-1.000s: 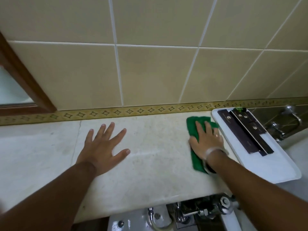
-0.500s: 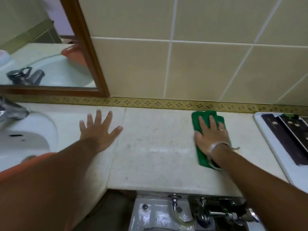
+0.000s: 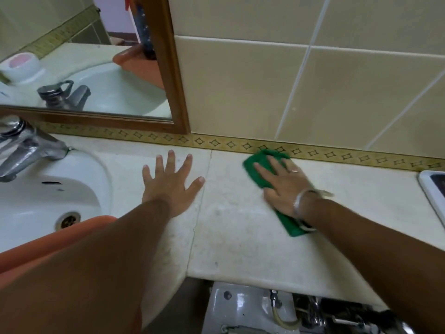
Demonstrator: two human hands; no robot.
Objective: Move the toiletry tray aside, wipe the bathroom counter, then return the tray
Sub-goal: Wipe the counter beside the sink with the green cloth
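Counter [image 3: 240, 237] pale stone, faint grime mid-span. Right hand [image 3: 284, 186] flat, fingers together, pressing cloth [image 3: 257, 162] against the wall border. Left hand [image 3: 168, 186] splayed, braced, holding nothing. Tray [image 3: 431, 196] at far right edge, well apart. Risk: a wide rightward stroke could nudge it; cloth may bunch under the palm.

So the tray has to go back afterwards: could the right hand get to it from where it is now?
Probably yes. The right hand lies flat on the green cloth, and only bare counter lies between it and the tray at the right edge. It would have to leave the cloth or carry it along.
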